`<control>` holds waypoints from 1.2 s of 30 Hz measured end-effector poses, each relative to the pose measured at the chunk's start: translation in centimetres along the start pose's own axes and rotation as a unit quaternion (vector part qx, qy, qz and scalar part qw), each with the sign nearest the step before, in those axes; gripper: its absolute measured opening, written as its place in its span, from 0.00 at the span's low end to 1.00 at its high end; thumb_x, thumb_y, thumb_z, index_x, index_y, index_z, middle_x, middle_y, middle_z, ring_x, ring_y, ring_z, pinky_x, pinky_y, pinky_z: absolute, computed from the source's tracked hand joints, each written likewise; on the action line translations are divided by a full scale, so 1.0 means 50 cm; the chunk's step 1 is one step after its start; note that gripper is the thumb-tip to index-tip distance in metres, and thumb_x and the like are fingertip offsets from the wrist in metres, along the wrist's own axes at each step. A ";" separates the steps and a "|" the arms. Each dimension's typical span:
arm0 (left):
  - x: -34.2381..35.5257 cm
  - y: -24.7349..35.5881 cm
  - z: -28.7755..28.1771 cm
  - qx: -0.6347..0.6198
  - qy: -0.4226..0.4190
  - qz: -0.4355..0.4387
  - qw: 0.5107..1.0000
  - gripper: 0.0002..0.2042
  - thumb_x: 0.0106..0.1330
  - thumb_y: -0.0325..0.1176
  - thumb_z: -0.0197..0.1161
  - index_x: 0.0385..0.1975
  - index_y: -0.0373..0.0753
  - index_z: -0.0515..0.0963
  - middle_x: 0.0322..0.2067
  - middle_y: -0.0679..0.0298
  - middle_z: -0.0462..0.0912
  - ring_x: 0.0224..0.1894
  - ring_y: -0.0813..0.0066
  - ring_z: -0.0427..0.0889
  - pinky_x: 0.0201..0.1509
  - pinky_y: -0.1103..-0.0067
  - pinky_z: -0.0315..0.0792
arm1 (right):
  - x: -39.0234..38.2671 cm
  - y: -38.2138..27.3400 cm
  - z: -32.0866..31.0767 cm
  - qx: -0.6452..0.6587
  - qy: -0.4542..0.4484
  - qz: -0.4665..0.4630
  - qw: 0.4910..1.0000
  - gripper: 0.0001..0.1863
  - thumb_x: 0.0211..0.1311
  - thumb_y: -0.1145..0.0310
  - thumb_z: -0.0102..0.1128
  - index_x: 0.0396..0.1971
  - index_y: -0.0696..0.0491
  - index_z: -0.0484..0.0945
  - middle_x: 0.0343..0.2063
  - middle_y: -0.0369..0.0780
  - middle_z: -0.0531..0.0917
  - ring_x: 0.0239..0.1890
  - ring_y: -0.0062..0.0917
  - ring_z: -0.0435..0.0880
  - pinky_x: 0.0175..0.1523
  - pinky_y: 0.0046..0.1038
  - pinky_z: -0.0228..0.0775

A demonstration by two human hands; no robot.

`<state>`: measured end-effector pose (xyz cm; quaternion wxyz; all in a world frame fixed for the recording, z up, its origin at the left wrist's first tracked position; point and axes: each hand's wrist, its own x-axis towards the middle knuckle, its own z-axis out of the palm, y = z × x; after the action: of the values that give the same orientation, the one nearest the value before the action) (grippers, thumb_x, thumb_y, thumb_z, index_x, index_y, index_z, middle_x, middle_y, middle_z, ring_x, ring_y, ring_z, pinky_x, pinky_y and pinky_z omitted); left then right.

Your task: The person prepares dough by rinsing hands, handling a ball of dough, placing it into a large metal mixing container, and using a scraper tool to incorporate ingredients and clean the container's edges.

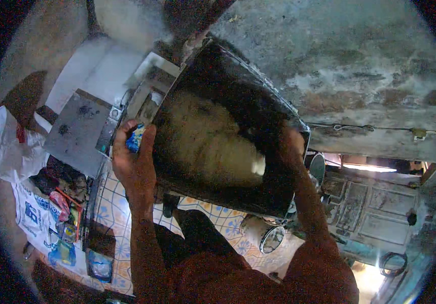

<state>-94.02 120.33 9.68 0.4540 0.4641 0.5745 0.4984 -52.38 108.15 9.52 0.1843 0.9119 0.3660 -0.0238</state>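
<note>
Our left grip [136,161] holds blue packet [134,141] between thumb and fingers; dark bench [205,139] just right. Right grip [293,146] blurred, we can't tell its state. Loosened thumb could drop packet.

Small blue-and-white packet [135,139], partly covered, beside left rim of dark, angular basin [223,190], brownish inside.

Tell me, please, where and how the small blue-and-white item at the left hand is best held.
I would pinch the blue-and-white item by its two sides, thumb on the right and fingers on the left, coming from the person's own side. It looks small enough to fit between thumb and fingers of the left hand, where it sits now; its underside is hidden.
</note>
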 end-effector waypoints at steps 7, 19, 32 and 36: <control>-0.005 0.018 -0.038 0.188 0.001 0.017 0.982 0.23 0.62 0.45 0.68 0.50 0.36 0.77 0.49 0.50 0.79 0.54 0.52 0.76 0.58 0.64 0.69 | -0.078 0.027 -0.076 0.003 0.072 -0.158 0.985 0.23 0.63 0.54 0.58 0.52 0.54 0.74 0.31 0.50 0.85 0.27 0.42 0.84 0.30 0.44 0.75; 0.008 -0.012 -0.047 0.198 0.027 0.098 0.975 0.23 0.60 0.49 0.67 0.48 0.38 0.78 0.44 0.52 0.82 0.47 0.50 0.79 0.53 0.61 0.71 | -0.035 -0.088 -0.121 -0.113 0.062 -0.161 0.978 0.19 0.62 0.64 0.56 0.54 0.49 0.74 0.35 0.49 0.84 0.38 0.48 0.84 0.40 0.48 0.76; 0.008 0.016 -0.031 0.188 0.026 0.086 0.978 0.23 0.59 0.49 0.68 0.47 0.38 0.77 0.42 0.51 0.81 0.48 0.50 0.78 0.50 0.59 0.72 | -0.011 0.109 0.030 0.029 0.101 -0.033 0.994 0.25 0.71 0.46 0.41 0.45 0.51 0.80 0.29 0.57 0.82 0.36 0.53 0.83 0.37 0.51 0.72; 0.002 -0.016 -0.025 0.193 0.041 0.109 0.974 0.23 0.59 0.49 0.68 0.48 0.39 0.77 0.42 0.51 0.81 0.47 0.50 0.78 0.50 0.60 0.71 | 0.006 0.115 0.074 0.021 0.149 -0.028 0.988 0.25 0.71 0.45 0.42 0.48 0.49 0.78 0.30 0.57 0.83 0.36 0.55 0.82 0.39 0.53 0.71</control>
<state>-95.32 120.19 8.97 0.2745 0.5823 0.6240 0.4429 -47.93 103.21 7.87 0.1077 0.8984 0.4140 0.0997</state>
